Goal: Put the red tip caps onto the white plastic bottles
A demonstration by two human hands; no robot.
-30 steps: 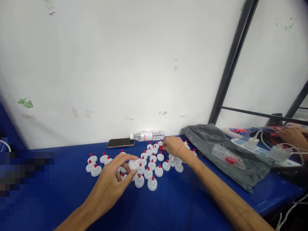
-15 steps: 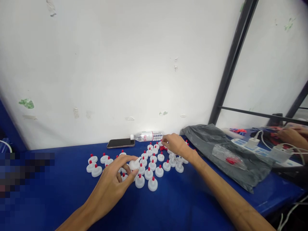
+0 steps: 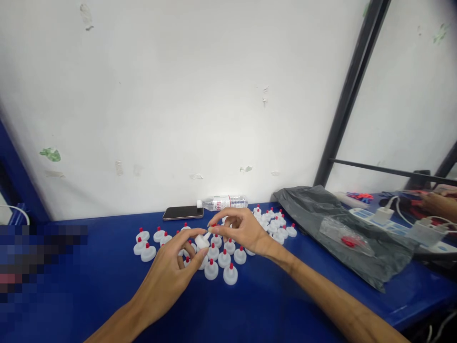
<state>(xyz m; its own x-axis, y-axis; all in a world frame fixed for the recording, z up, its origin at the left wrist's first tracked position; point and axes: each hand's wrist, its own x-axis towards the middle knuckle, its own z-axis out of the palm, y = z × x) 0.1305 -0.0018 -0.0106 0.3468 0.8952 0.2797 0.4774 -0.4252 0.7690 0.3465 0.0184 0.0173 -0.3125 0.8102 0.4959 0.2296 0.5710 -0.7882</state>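
Note:
My left hand [image 3: 176,257] pinches a white plastic nozzle cap [image 3: 202,241] between thumb and fingers, its thin spout tilted up to the right. At that spout's tip, the closed thumb and forefinger of my right hand [image 3: 239,228] come together. A bit of red shows by these fingertips; I cannot tell whether it is held or belongs to a cap behind. Around and under both hands stand several white nozzle caps with red tips [image 3: 230,275]. Another group of white caps [image 3: 276,224] stands beyond my right hand. The loose red tips seen earlier are hidden.
A phone [image 3: 183,213] and a clear plastic bottle [image 3: 228,202] lie along the wall. On the right are a grey plastic bag [image 3: 310,205], a clear bag with red pieces [image 3: 352,242] and a power strip [image 3: 369,216] with chargers. Another person's hand [image 3: 441,202] shows at the far right.
My right hand has come left from the loose red tips to the spout held in my left hand. That cap stays in my left hand. The view has shifted slightly.

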